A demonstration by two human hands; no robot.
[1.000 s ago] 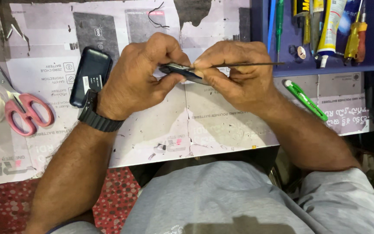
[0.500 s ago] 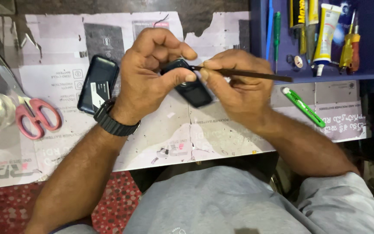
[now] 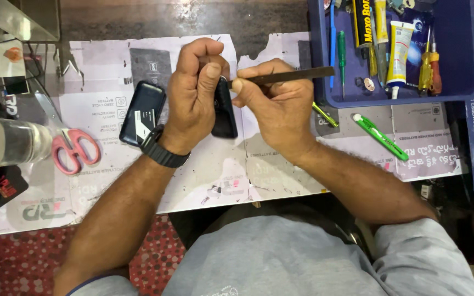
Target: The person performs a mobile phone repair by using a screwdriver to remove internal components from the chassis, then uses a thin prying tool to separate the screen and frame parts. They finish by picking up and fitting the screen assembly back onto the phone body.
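Observation:
My left hand grips a small black phone and holds it on edge above the paper-covered bench. My right hand pinches a thin dark metal blade tool, whose tip meets the phone's upper edge beside my left thumb. The tool's far end points right, over the blue tray. My fingers hide most of the phone. A dark watch sits on my left wrist.
A second black phone part with a pale label lies left of my hands. Pink-handled scissors lie further left. A blue tray at the upper right holds glue tubes and screwdrivers. A green pen-like tool lies below it.
Both hands have drifted slightly right and the phone has turned more onto its edge. The blade tool stays at the phone's upper edge, still pointing right.

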